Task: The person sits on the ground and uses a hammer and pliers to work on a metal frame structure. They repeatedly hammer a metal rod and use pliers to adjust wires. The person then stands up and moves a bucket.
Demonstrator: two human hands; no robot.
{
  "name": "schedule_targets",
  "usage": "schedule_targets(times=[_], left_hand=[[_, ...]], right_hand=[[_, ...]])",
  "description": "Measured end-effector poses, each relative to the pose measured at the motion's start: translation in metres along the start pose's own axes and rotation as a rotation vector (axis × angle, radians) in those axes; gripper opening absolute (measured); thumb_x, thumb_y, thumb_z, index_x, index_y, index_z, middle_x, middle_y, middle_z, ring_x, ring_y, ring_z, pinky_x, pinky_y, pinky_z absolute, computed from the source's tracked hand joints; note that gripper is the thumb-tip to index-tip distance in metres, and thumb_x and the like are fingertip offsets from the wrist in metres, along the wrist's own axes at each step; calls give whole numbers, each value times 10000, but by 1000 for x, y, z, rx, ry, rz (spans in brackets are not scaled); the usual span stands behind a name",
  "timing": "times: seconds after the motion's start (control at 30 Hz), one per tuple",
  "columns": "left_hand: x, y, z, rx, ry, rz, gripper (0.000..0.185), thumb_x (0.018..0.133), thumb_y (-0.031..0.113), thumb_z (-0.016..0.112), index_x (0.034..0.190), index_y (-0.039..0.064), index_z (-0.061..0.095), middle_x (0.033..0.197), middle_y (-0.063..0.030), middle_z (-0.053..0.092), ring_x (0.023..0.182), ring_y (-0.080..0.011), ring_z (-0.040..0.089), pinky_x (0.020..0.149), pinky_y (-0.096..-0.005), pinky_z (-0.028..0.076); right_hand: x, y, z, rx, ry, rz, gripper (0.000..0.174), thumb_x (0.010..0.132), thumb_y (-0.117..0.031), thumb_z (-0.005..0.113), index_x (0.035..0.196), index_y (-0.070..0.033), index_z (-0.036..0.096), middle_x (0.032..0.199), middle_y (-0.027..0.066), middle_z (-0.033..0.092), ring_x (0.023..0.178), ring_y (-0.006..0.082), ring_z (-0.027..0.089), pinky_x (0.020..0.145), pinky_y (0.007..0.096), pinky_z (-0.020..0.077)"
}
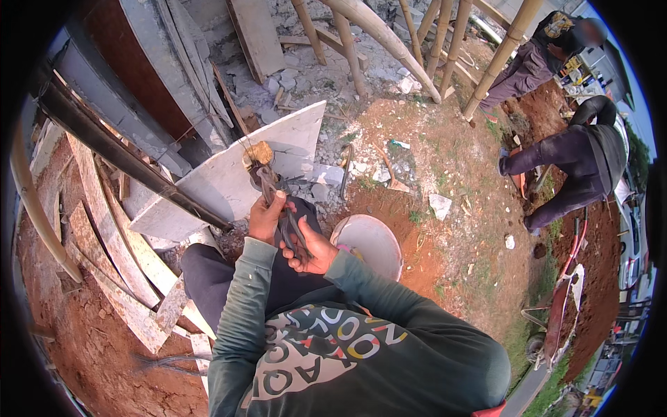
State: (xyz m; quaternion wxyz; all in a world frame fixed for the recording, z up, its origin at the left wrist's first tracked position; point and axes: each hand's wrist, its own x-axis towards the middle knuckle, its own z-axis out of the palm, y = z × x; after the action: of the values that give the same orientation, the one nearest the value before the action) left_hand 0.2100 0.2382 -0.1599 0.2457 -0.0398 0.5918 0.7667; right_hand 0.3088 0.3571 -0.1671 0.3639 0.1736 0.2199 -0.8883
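Note:
My left hand (264,219) pinches a dark, limp strip (268,182), possibly cloth or rubber, between thumb and fingers. Lower down and to the right, my right hand (314,249) grips a folded length of what looks like the same dark material. Just beyond my left hand is a yellowish, rough, sponge-like lump (259,152); whether it is joined to the strip I cannot tell. Beside my right hand stands a round whitish bucket (383,247), with something pink and yellow at its near side, partly hidden by my arm.
A pale board (224,182) leans ahead, crossed by a dark metal beam (140,167). Stained planks (117,229) lie at left. Bamboo poles (391,41) rise above rubble. At right, two people (578,151) (539,62) work near dug soil; a wheelbarrow (560,318) stands nearer.

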Motion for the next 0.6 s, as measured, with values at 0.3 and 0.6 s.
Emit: schedule_targets(times=[0.3,0.6], left_hand=[[-75,-22,-79,223,59,-287,537,893,353,692,1234,-15,502,1023,-87,645,889,-137,604,796,-274,477],[-97,0,-140,538,218,157,377,951,219,610,1192,-55,516,996,-103,632,900,-165,588,832,-292,466]], right_hand=[[-170,-11,-67,-1327,870,54,386,907,-347,594,948,36,574,805,181,662,667,287,664,606,410,513],[-174,51,-204,-1442,1514,-362,667,854,-382,660,1326,33,436,1225,289,550,1094,453,556,977,480,426]])
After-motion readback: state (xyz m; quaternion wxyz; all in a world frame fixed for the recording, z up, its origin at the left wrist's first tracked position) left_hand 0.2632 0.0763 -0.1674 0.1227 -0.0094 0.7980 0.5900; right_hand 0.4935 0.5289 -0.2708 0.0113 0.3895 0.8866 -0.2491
